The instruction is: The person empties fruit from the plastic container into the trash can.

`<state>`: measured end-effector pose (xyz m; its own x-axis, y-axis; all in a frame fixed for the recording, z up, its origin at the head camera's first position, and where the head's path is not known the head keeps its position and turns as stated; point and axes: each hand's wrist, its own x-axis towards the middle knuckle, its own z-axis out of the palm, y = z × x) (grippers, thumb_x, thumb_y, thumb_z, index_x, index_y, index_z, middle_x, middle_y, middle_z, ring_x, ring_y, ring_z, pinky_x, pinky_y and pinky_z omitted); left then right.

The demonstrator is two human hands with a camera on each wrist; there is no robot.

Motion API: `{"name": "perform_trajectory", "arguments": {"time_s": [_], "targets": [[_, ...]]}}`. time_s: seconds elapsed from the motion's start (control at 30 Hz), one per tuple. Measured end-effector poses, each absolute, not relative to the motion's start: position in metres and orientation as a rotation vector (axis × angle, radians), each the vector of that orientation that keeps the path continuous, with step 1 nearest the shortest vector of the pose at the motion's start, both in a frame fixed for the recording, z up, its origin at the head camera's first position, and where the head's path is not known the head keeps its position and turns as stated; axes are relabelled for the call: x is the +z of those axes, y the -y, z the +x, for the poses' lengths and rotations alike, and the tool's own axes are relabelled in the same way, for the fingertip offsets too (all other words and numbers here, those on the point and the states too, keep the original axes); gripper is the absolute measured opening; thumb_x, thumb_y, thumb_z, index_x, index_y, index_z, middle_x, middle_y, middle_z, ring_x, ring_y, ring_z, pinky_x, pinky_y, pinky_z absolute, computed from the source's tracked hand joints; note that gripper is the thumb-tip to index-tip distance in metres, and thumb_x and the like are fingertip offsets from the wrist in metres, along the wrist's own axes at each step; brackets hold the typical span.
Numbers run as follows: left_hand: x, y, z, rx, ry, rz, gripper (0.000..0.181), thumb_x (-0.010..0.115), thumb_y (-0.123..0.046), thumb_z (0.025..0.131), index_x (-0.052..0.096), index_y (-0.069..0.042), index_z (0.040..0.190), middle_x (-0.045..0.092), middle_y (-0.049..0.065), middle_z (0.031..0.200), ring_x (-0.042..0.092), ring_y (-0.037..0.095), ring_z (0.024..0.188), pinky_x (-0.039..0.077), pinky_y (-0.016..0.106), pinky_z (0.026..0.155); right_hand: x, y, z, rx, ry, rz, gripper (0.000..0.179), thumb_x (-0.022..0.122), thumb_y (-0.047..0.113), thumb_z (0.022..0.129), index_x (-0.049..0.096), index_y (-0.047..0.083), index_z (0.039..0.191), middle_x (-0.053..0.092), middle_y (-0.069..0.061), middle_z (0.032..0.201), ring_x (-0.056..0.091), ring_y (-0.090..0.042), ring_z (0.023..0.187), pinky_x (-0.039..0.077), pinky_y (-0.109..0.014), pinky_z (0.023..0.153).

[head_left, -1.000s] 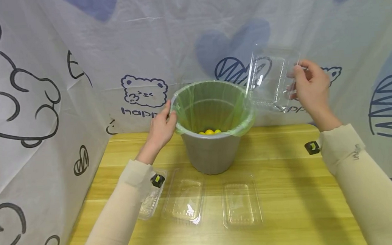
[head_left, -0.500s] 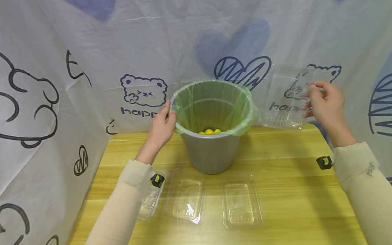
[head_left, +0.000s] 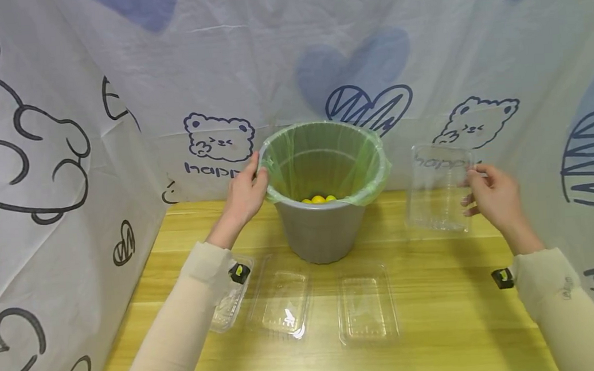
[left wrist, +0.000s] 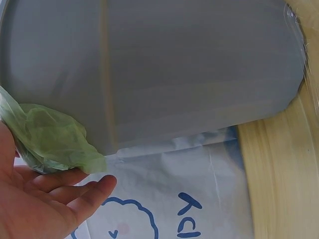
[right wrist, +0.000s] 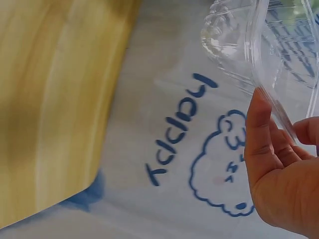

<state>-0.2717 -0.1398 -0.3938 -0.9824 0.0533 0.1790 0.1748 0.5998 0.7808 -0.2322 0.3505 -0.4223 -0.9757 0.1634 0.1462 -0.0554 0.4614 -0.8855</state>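
Note:
A grey bin (head_left: 321, 238) stands on the table, lined with a thin green plastic bag (head_left: 371, 171) folded over its rim. My left hand (head_left: 246, 196) holds the bin's left rim, its fingers against the bag's overhang in the left wrist view. Several yellow and yellow-green round items (head_left: 318, 199) show low inside the bin. To the right of the bin, my right hand (head_left: 497, 199) pinches a clear plastic food container (head_left: 437, 190) by its right edge. The container is tilted upright, and its thin rim (right wrist: 279, 107) sits between thumb and fingers in the right wrist view.
Two clear plastic containers, one left (head_left: 280, 303) and one right (head_left: 366, 304), lie on the wooden table (head_left: 442, 336) in front of the bin. Another clear container (head_left: 228, 308) is partly hidden behind the left forearm. Printed cloth (head_left: 267, 49) hangs behind and at both sides.
My right hand has moved down and to the right with the clear container, away from the bin and lower toward the table. The left hand and bin have stayed in place.

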Motion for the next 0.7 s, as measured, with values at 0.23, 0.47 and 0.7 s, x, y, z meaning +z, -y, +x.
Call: {"name": "perform_trajectory", "arguments": {"time_s": [0.23, 0.47, 0.7], "targets": [[-0.394, 0.139, -0.271, -1.319, 2.684, -0.180, 0.062, 0.039, -0.039, 0.111, 0.027, -0.016, 0.167, 0.062, 0.021, 0.094, 0.035, 0.013, 0.050, 0.046, 0.033, 0.054, -0.452, -0.361, -0.216, 1.444, 2.640, -0.111, 0.056, 0.043, 0.035, 0.113, 0.046, -0.008, 0.150, 0.067, 0.025, 0.089, 0.070, -0.010, 0.063, 0.065, -0.038, 0.053], [-0.395, 0.140, -0.271, -1.303, 2.681, -0.192, 0.062, 0.038, -0.039, 0.111, 0.027, -0.016, 0.167, 0.066, 0.026, 0.105, 0.035, 0.015, 0.051, 0.047, 0.037, 0.060, -0.476, -0.367, -0.196, 1.363, 2.747, -0.119, 0.054, 0.042, 0.037, 0.113, 0.050, -0.006, 0.145, 0.073, -0.027, 0.112, 0.070, -0.015, 0.063, 0.064, -0.037, 0.052], [-0.396, 0.140, -0.272, -1.322, 2.679, -0.186, 0.062, 0.039, -0.040, 0.111, 0.027, -0.016, 0.167, 0.067, 0.026, 0.123, 0.035, 0.014, 0.051, 0.048, 0.035, 0.059, -0.504, -0.369, -0.180, 1.352, 2.852, -0.122, 0.058, 0.041, 0.038, 0.114, 0.047, -0.009, 0.148, 0.071, -0.035, 0.117, 0.068, -0.013, 0.062, 0.064, -0.036, 0.053]]}}
